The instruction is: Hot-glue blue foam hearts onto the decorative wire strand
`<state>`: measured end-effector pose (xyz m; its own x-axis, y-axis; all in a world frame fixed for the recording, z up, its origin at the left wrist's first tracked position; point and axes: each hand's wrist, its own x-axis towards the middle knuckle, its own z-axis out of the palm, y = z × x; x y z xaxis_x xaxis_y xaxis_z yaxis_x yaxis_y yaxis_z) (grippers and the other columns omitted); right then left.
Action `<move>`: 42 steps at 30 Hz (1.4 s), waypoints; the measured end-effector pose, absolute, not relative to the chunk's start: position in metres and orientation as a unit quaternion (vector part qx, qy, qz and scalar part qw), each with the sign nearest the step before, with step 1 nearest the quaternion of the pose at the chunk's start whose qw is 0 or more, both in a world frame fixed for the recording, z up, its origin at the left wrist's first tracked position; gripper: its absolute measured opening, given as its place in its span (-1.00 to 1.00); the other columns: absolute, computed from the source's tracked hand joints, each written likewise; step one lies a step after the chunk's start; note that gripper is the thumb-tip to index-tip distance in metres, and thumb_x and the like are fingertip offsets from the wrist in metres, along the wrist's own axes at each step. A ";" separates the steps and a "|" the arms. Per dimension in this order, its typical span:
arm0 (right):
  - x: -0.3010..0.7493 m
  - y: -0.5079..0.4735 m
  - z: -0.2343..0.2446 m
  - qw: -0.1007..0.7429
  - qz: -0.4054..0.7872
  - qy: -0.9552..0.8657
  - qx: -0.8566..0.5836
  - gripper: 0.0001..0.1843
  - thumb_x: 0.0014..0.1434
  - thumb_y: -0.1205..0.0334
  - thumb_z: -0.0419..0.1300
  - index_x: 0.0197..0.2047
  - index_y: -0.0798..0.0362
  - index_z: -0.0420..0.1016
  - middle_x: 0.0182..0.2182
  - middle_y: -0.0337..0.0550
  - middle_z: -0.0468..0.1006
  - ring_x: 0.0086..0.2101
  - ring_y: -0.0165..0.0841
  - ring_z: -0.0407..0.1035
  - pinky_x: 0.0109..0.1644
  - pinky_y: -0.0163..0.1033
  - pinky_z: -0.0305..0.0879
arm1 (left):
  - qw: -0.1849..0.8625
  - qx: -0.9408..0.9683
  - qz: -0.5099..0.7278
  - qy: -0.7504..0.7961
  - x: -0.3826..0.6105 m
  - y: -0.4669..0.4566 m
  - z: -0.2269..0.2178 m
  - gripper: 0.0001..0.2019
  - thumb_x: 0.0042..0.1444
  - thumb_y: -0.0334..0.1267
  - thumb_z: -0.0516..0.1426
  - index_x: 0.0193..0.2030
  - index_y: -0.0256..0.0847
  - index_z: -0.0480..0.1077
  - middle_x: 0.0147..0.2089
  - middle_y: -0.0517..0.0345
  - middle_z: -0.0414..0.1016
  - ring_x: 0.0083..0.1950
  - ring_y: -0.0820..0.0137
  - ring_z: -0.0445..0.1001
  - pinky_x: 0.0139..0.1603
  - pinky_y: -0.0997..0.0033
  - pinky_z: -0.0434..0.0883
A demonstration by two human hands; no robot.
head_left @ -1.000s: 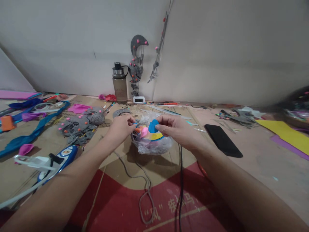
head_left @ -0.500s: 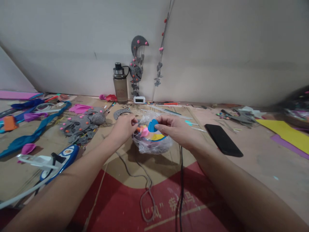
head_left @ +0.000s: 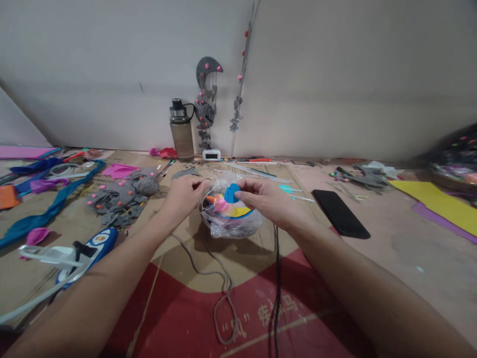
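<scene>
Between the thumb and fingers of my right hand is a small blue cut-out piece with a rounded outline. My left hand is closed in a pinch to the left of it; whatever its fingertips hold is too small to make out. Below and between both hands sits a bowl-like container wrapped in clear plastic. Pink, orange and yellow pieces show inside it, among them a pink piece and a yellow piece.
A black phone lies at right, near yellow sheets. A bottle and a small digital clock stand by the wall. Grey felt pieces with pom-poms and a blue-white glue gun lie left. Cords cross the cardboard.
My left hand has drawn a little left and up, away from the container. My right hand still holds the blue piece. The whole view has shifted slightly.
</scene>
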<state>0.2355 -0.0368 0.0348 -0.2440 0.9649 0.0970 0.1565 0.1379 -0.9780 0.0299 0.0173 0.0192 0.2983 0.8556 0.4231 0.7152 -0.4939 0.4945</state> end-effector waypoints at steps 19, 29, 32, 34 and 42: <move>0.223 -0.032 0.018 0.517 0.460 -0.577 -0.434 -0.83 0.02 0.14 0.23 -0.36 0.04 0.39 -0.52 -0.34 0.35 -0.53 -0.51 0.15 -0.44 -0.31 0.07 | 0.541 0.633 0.390 0.394 0.049 -0.013 0.033 -0.79 -0.03 -0.17 0.27 -0.36 -0.29 0.46 -0.47 0.12 0.54 -0.54 0.52 0.41 -0.50 0.53 0.34; 0.224 -0.032 0.018 0.517 0.461 -0.568 -0.445 -0.84 0.02 0.14 0.21 -0.37 0.05 0.41 -0.57 -0.35 0.33 -0.55 -0.50 0.15 -0.43 -0.30 0.09 | 0.587 0.562 0.428 0.396 0.050 -0.011 0.033 -0.77 -0.06 -0.19 0.29 -0.39 -0.31 0.43 -0.47 0.06 0.56 -0.56 0.53 0.40 -0.52 0.54 0.30; 0.223 -0.033 0.019 0.517 0.464 -0.566 -0.445 -0.84 0.02 0.14 0.20 -0.38 0.05 0.41 -0.57 -0.36 0.32 -0.55 -0.50 0.15 -0.43 -0.30 0.10 | 0.584 0.563 0.428 0.399 0.049 -0.009 0.031 -0.77 -0.07 -0.19 0.30 -0.38 -0.31 0.42 -0.47 0.07 0.56 -0.59 0.55 0.38 -0.53 0.54 0.29; 0.223 -0.033 0.019 0.518 0.464 -0.564 -0.445 -0.84 0.01 0.14 0.21 -0.38 0.05 0.41 -0.56 -0.35 0.32 -0.55 -0.50 0.16 -0.43 -0.31 0.11 | 0.583 0.562 0.430 0.400 0.050 -0.009 0.030 -0.77 -0.08 -0.20 0.31 -0.40 -0.30 0.41 -0.49 0.08 0.56 -0.61 0.56 0.36 -0.55 0.55 0.28; 0.222 -0.032 0.017 0.506 0.460 -0.576 -0.447 -0.86 0.00 0.15 0.22 -0.38 0.04 0.45 -0.52 -0.34 0.36 -0.54 -0.51 0.16 -0.42 -0.31 0.11 | 0.565 0.598 0.411 0.392 0.049 -0.010 0.030 -0.77 -0.11 -0.18 0.32 -0.46 -0.29 0.43 -0.53 0.14 0.51 -0.60 0.57 0.33 -0.57 0.57 0.24</move>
<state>0.2223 -0.0321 0.0170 -0.0885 0.9811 0.1720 0.0492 0.1768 -0.9830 0.0492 -0.0099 0.0302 0.3546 0.9338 0.0475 0.0051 -0.0528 0.9986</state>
